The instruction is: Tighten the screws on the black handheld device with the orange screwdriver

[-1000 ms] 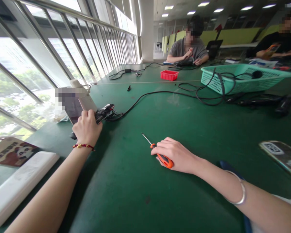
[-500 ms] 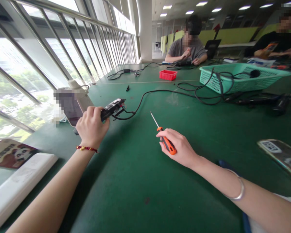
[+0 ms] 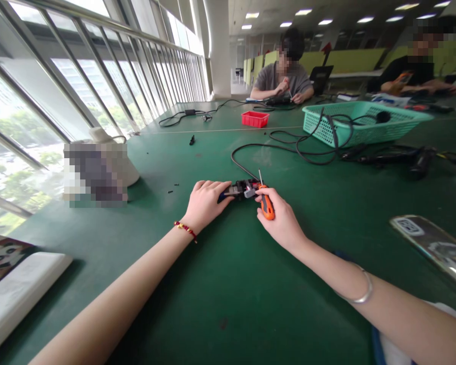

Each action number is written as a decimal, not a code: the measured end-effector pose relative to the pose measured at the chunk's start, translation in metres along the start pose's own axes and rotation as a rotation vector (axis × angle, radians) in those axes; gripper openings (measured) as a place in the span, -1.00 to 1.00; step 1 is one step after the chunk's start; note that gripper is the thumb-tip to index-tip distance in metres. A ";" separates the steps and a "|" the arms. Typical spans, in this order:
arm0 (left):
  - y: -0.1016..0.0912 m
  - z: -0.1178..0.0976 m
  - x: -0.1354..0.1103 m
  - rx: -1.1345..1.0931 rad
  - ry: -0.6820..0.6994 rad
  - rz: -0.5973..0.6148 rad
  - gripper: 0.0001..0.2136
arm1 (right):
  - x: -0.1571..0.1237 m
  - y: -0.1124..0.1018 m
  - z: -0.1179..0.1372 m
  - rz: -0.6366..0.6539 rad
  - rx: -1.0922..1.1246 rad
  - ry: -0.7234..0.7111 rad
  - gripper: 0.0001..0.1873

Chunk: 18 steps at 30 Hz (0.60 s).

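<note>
My left hand (image 3: pixel 208 202) grips one end of a dark elongated device (image 3: pixel 235 190) with exposed inner parts; its exact kind I cannot make out. A black cord (image 3: pixel 246 170) runs from its far end. In my right hand (image 3: pixel 281 218) is a screwdriver (image 3: pixel 268 207) with an orange and black handle, its thin shaft pointing away from me. My right fingertips are right beside the device's right end, perhaps touching a small grey part (image 3: pixel 249 193) there. Two tiny dark pieces, perhaps screws (image 3: pixel 170 192), lie on the green table (image 3: pixel 228 284) left of the device.
A green basket (image 3: pixel 364 134) holding cords stands at the back right, and a small red bin (image 3: pixel 255 119) at the back. A phone (image 3: pixel 433 248) lies right, a white bar (image 3: pixel 30 299) left. Two people (image 3: pixel 283 76) sit across the table.
My left hand has brought the device rightward and lower, to the middle. The screwdriver in my right hand is now beside it. The view has turned slightly right.
</note>
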<state>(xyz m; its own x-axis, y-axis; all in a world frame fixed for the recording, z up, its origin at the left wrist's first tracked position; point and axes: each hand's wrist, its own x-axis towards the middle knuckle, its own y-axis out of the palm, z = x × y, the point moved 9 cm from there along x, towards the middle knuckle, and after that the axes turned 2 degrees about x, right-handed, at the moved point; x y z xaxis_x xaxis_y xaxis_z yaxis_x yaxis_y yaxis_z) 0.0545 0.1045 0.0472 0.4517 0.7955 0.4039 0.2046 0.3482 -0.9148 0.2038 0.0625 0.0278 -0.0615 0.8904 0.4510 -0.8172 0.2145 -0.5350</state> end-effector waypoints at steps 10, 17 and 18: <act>-0.010 0.119 -0.022 0.143 -0.393 0.106 -0.59 | -0.001 0.011 0.014 0.136 -0.002 -0.100 -0.62; -0.003 0.118 -0.048 0.412 -0.253 0.296 -0.60 | -0.003 0.010 0.013 0.138 0.059 -0.077 -0.67; -0.003 0.112 -0.050 0.433 -0.241 0.315 -0.62 | -0.003 0.010 0.014 0.139 0.078 -0.069 -0.67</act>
<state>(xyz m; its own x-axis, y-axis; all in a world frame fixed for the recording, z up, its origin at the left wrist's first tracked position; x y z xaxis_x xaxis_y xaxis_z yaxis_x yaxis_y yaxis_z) -0.0664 0.1193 0.0296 0.2121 0.9663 0.1458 -0.3040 0.2071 -0.9299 0.1877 0.0563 0.0307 -0.2143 0.8791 0.4258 -0.8399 0.0566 -0.5397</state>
